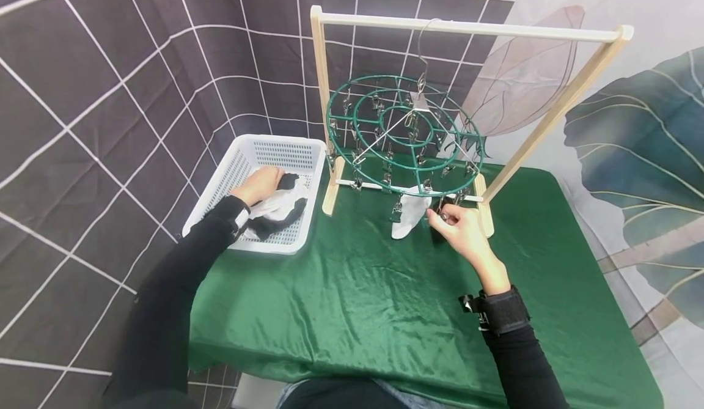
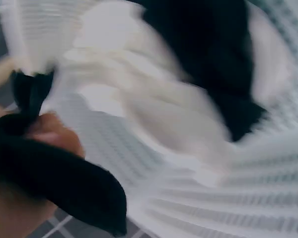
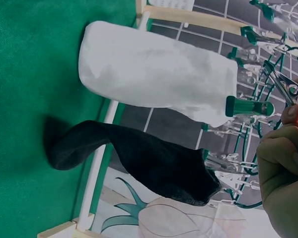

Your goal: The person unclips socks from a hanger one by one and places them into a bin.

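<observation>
In the white basket (image 1: 316, 198), my left hand (image 1: 258, 184) grips a black sock (image 2: 64, 181) between thumb and fingers. White socks (image 2: 154, 104) and another black sock (image 2: 203, 54) lie loose below it. My right hand (image 1: 464, 230) is at the near rim of the round green hanger (image 1: 379, 186), pinching a metal clip (image 3: 283, 84) in the right wrist view. Beside that hand, a white sock (image 3: 154, 72) and a black sock (image 3: 149, 161) hang from clips; in the head view my hand mostly hides the black one.
The hanger hooks over the white rail (image 1: 473, 28) of a wooden stand (image 1: 555, 112). Several clips dangle around its rings. A green cloth (image 1: 352, 299) covers the table, and a grey tiled curtain (image 1: 137, 79) stands behind and to the left.
</observation>
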A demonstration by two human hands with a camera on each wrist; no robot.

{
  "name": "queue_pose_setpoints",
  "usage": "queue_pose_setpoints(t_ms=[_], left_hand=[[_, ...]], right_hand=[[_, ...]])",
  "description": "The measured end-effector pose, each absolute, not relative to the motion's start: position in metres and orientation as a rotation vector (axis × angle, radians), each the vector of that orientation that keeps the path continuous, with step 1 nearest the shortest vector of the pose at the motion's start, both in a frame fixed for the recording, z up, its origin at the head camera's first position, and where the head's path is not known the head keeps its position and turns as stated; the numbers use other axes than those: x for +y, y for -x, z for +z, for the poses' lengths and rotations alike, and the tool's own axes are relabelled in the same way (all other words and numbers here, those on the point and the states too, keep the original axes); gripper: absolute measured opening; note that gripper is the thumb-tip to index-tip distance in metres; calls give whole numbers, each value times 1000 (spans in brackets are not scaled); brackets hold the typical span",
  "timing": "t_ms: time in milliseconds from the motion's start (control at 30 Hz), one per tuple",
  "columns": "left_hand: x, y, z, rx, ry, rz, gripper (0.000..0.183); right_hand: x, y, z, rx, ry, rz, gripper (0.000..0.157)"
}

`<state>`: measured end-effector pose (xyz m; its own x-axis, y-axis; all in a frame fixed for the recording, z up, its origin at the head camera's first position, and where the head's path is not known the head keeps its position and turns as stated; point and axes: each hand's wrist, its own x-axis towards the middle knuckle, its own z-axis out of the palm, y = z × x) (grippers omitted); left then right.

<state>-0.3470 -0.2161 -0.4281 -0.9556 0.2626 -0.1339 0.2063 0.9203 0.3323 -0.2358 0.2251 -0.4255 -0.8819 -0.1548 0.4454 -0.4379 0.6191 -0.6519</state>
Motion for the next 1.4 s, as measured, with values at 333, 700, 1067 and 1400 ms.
queue_pose_setpoints(t_ms=[333,700,1067,1400], left_hand=[[-220,360,-449,2650,-204,192,57],[-232,364,-474,2473,13,336,70],[-226,363,-462,2561,37,328,66],[-170,339,-411,3207,-372,534,22]], right_hand=[[224,237,-426,-2538,-474,1123,43],[227,237,-431,-2505,-470,1107,43],[224,240,-430,-2489,-478,1102,44],[224,238,-428,-2536,-449,1089,44]])
